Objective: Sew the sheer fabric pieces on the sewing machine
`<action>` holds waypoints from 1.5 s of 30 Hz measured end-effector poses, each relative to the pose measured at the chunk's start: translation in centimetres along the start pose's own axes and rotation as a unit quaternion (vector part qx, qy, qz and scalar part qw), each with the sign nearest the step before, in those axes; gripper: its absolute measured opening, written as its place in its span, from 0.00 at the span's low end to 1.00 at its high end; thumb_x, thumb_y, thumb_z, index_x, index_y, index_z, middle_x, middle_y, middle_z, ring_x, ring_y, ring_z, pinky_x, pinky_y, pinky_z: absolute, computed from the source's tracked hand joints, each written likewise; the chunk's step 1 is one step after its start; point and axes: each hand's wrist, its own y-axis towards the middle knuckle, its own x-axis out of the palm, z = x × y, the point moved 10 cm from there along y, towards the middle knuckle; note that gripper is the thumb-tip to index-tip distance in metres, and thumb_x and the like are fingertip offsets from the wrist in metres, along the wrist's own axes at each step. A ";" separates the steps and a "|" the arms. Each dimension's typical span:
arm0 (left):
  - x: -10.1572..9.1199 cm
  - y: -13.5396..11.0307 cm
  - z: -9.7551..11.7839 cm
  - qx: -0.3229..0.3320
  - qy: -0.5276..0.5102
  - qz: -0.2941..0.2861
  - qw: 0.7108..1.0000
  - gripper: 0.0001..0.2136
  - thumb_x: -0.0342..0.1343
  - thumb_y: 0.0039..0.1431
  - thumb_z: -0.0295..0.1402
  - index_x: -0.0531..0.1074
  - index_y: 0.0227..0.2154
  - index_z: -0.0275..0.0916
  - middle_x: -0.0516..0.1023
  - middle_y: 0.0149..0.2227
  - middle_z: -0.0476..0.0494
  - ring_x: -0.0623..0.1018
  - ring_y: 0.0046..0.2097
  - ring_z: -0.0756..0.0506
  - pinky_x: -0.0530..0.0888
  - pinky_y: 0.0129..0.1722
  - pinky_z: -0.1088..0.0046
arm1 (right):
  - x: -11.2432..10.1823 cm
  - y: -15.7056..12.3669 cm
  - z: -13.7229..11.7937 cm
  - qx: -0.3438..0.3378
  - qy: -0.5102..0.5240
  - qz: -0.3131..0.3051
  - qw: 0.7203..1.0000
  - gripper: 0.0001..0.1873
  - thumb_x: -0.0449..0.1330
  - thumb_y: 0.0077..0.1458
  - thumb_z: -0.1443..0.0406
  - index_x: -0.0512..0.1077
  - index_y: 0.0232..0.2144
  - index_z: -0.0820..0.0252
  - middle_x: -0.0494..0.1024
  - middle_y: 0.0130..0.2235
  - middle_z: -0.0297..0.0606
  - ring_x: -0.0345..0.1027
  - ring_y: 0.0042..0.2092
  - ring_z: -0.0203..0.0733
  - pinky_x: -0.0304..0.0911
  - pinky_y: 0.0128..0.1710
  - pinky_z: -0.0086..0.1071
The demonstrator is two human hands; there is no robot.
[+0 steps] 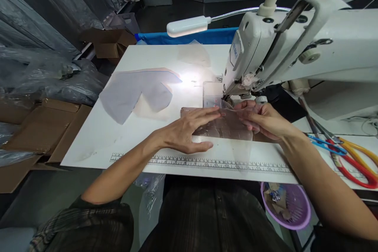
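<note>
My left hand (189, 130) lies flat with fingers stretched out on a shiny brownish fabric piece (220, 128) on the white sewing table (97, 141). My right hand (261, 120) rests on the same piece from the right, its fingers pressed together near the cloth's far edge. Both sets of fingertips sit just in front of the presser foot (227, 100) of the white sewing machine (295, 43). A sheer strip of the fabric hangs toward the printed ruler (206, 162) at the table's near edge.
A stack of grey and pink cut fabric pieces (138, 92) lies left of the machine under the gooseneck lamp (187, 26). Red, yellow and blue scissors (351, 157) lie at the right. A purple basket (288, 206) of scraps hangs below. Cardboard boxes (44, 130) and plastic-wrapped bundles stand at the left.
</note>
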 end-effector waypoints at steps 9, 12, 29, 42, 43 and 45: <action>-0.6 -0.7 -5.1 -0.221 -0.342 0.103 0.908 0.37 0.54 0.58 0.62 0.64 0.58 0.35 0.79 0.45 0.33 0.82 0.40 0.41 0.79 0.35 0.66 | 6.7 0.0 -2.3 -0.087 0.048 -0.128 0.987 0.28 0.65 0.56 0.52 0.71 0.56 0.55 0.80 0.49 0.43 0.77 0.46 0.43 0.75 0.47 0.42; -0.7 -1.2 -5.7 -0.247 -0.270 0.101 0.925 0.37 0.67 0.55 0.46 0.59 0.62 0.34 0.79 0.45 0.35 0.82 0.37 0.45 0.78 0.37 0.69 | 4.3 0.0 -2.4 -0.128 -0.145 -0.029 0.981 0.23 0.60 0.61 0.53 0.73 0.55 0.55 0.81 0.48 0.43 0.77 0.46 0.46 0.73 0.49 0.46; -2.3 -1.2 -7.5 -0.265 -0.188 0.221 0.919 0.31 0.65 0.56 0.29 0.61 0.61 0.36 0.81 0.37 0.44 0.81 0.29 0.50 0.79 0.26 0.76 | 4.2 -0.7 -1.8 -0.376 -0.518 0.017 0.768 0.20 0.53 0.66 0.64 0.76 0.56 0.56 0.74 0.48 0.50 0.66 0.50 0.54 0.65 0.52 0.51; -4.1 0.6 -8.2 -0.252 -0.102 0.218 0.937 0.38 0.70 0.50 0.35 0.61 0.63 0.37 0.82 0.34 0.48 0.77 0.24 0.52 0.75 0.23 0.77 | 3.4 -1.2 -1.7 -0.417 -0.467 0.030 0.779 0.19 0.54 0.66 0.63 0.77 0.54 0.61 0.74 0.48 0.50 0.67 0.49 0.52 0.66 0.51 0.50; -3.9 0.5 -8.3 -0.251 -0.102 0.204 0.941 0.38 0.71 0.50 0.35 0.62 0.63 0.37 0.81 0.33 0.49 0.77 0.24 0.53 0.75 0.24 0.77 | 3.4 -1.2 -1.6 -0.418 -0.464 0.031 0.781 0.19 0.53 0.66 0.63 0.77 0.54 0.61 0.75 0.48 0.50 0.67 0.49 0.52 0.65 0.51 0.50; -3.6 0.5 -8.4 -0.252 -0.107 0.190 0.943 0.36 0.70 0.51 0.35 0.63 0.62 0.36 0.80 0.30 0.50 0.76 0.24 0.53 0.75 0.25 0.78 | 3.4 -1.2 -1.6 -0.419 -0.459 0.032 0.783 0.19 0.54 0.66 0.63 0.77 0.53 0.61 0.75 0.48 0.50 0.67 0.49 0.52 0.65 0.52 0.51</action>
